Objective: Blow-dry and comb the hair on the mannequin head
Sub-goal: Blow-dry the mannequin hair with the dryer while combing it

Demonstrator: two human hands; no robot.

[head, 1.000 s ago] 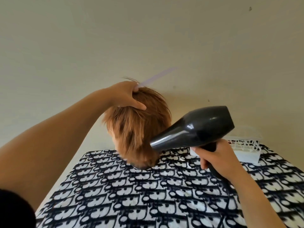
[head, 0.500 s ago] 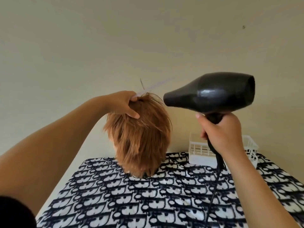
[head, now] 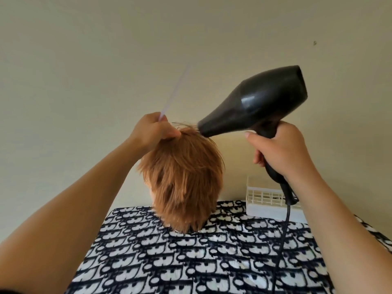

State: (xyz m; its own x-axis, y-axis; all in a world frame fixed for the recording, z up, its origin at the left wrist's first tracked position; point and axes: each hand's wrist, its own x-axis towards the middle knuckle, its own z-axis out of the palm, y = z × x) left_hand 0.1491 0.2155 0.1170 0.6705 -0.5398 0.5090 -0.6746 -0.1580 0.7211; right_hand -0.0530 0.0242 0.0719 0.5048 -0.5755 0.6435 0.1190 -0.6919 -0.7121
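A mannequin head with short ginger hair stands upright on a table under a black-and-white patterned cloth, its back toward me. My left hand sits at the crown and grips a pale lilac comb, whose thin tail points up and to the right; its teeth are hidden by my fingers and the hair. My right hand grips the handle of a black hair dryer. The nozzle points left and down at the crown, a few centimetres from my left hand.
A white plastic basket stands on the table at the back right, against the plain beige wall. The dryer's black cord hangs from the handle across the right side of the cloth toward me.
The dryer has risen from beside the lower hair to the top of the head, its nozzle now tilted down at the crown. The comb's tail has swung from nearly level to steeply upward.
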